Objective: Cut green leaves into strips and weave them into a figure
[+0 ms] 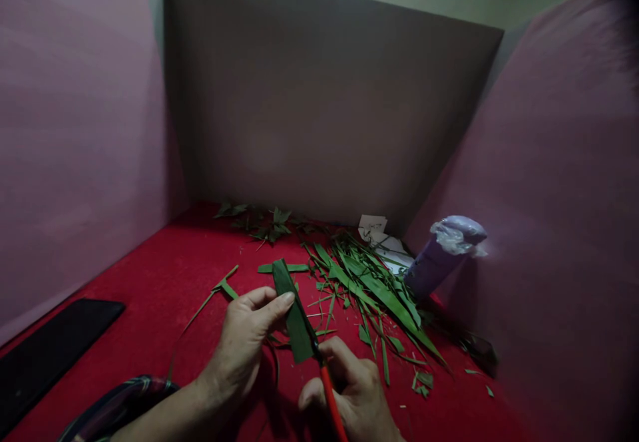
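Between the thumb and fingers of my left hand [244, 335] is a folded strip of green leaf [299, 332], held upright and slightly tilted. My right hand [357, 385] grips red-handled scissors [329, 389]. Their dark blades run along the right edge of the leaf strip, partly hidden behind it, so I cannot tell how far apart they are. A thin curled leaf strip [227, 289] lies on the red cloth to the left of my left hand. Just behind the held strip lies a short flat leaf piece [299, 268].
A heap of long green leaves [374, 285] and scraps covers the red cloth [174, 275] on the right. Behind it are white papers [392, 249] and a purple plastic-wrapped roll [444, 255]. Lobed leaves [274, 225] lie by the back wall. A black flat object [60, 349] is at left.
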Action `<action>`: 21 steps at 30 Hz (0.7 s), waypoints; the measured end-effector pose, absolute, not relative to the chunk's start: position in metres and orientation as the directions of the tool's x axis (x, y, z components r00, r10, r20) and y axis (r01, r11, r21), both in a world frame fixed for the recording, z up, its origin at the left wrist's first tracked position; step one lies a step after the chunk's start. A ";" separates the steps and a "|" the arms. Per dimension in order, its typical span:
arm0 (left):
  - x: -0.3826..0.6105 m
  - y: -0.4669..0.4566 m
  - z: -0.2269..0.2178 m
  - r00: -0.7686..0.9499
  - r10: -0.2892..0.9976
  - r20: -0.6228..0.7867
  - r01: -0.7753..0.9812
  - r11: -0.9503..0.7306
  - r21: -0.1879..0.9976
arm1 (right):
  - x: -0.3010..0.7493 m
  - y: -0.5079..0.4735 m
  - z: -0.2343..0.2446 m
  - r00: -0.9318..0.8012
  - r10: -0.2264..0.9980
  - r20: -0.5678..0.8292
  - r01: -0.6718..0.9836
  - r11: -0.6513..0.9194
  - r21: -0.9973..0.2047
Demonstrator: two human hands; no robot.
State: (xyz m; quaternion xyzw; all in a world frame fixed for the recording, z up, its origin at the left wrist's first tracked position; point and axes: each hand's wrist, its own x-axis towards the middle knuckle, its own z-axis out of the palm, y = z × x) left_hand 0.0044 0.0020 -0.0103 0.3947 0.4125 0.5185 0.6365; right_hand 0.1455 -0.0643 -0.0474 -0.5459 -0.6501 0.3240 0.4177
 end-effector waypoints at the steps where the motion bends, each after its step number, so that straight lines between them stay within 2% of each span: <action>1: 0.004 0.002 -0.010 0.126 0.985 -0.115 -0.340 0.152 0.928 | 0.146 -0.064 -0.048 -0.055 0.980 0.189 0.443 0.194 -0.875; 7: 0.004 0.002 -0.007 0.136 0.983 -0.120 -0.340 0.160 0.927 | 0.144 -0.065 -0.045 -0.066 0.986 0.154 0.361 0.167 -0.917; 13: 0.004 0.001 -0.009 0.138 0.984 -0.109 -0.346 0.151 0.926 | 0.144 -0.067 -0.040 -0.074 0.997 0.022 0.327 0.045 -0.944; 21: 0.003 0.000 -0.013 0.168 0.979 -0.119 -0.328 0.169 0.929 | 0.145 -0.065 -0.041 -0.097 0.991 0.089 0.342 0.117 -0.932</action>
